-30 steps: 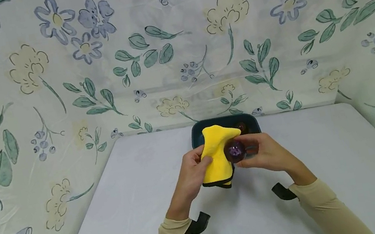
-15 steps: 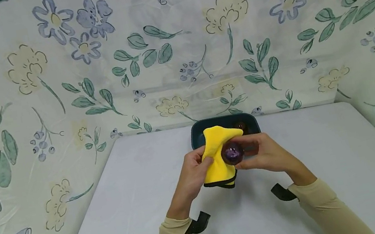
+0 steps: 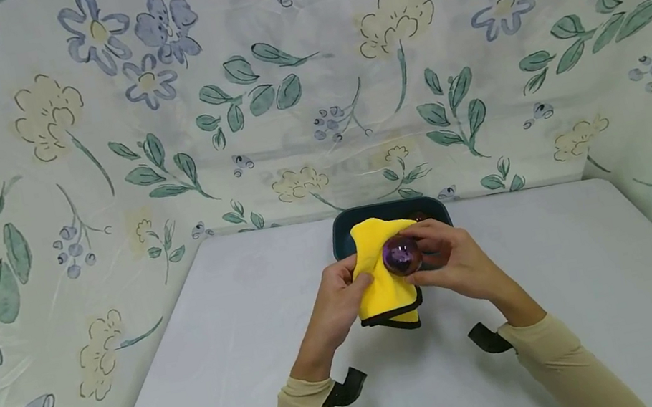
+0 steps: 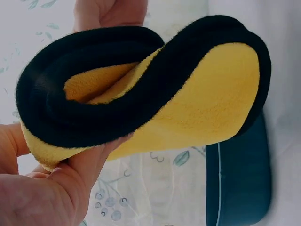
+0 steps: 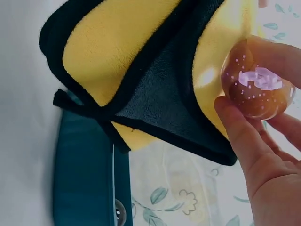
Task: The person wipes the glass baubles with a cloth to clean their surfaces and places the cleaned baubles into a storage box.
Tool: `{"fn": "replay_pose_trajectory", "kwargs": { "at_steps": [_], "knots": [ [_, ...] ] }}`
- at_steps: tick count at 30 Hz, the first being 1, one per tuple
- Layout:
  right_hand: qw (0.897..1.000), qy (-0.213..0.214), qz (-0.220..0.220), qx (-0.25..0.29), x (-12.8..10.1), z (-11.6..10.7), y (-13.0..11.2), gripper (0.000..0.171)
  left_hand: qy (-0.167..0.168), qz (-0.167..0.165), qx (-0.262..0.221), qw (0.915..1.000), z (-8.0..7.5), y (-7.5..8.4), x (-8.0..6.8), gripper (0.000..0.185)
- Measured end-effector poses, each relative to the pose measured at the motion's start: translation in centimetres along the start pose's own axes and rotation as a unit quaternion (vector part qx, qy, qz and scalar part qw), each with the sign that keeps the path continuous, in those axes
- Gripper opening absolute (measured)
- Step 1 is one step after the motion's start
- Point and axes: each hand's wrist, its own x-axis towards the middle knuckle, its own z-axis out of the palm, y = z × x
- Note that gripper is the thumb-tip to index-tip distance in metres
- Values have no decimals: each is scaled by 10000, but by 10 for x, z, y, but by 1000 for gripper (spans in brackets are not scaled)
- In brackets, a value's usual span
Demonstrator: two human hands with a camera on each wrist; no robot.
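Head view, no writing, yellow cloth [image 3: 382,281], glass ball [image 3: 401,255]

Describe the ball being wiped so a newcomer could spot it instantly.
On the white table, just in front of the dark teal tray, two hands meet. The right hand pinches a small glossy ball against the yellow cloth. It is the only round, translucent purple thing there.

Dark teal tray [image 3: 340,230] on grey table [image 3: 209,355].
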Motion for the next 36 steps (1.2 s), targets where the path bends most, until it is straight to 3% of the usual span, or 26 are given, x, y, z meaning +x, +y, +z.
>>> {"fn": "replay_pose_trajectory", "kwargs": {
  "at_steps": [9, 18, 26, 36],
  "knots": [
    [9971, 182, -3, -735, 1, -1, 4, 70, 203, 10, 108, 9997, 2, 1, -1, 40],
    [9956, -26, 285, -892, 1, -4, 10, 67, 249, 122, 173, 9995, 4, 3, -3, 40],
    [9965, -295, 428, -656, 1, -3, 15, 65, 395, 170, 106, 9990, 5, 2, -2, 42],
    [9979, -583, 200, -179, -2, 0, 10, 61, 523, 179, 264, 9981, 2, 3, -2, 42]
  ]
}}
